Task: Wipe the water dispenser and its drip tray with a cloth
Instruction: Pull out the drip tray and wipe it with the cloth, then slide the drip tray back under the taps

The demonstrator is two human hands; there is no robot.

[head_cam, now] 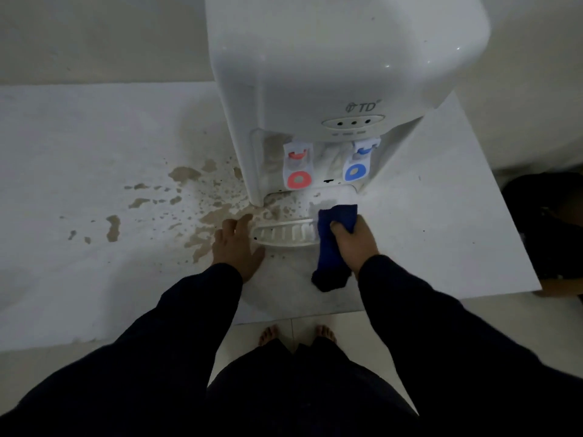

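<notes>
A white tabletop water dispenser [331,67] stands on a white counter, with a red tap [298,165] and a blue tap [359,162]. Its white slotted drip tray [284,233] juts out at the base. My right hand [355,244] grips a dark blue cloth [331,244], pressed on the right end of the tray; the cloth's tail hangs toward the counter's front. My left hand [235,244] lies flat on the counter with fingers apart, touching the tray's left end.
Brown dried stains [195,200] spread over the white counter [94,184] left of the dispenser and around its base. The counter's front edge runs just before my bare feet [296,334] on the tiled floor. A dark object [549,222] sits at the far right.
</notes>
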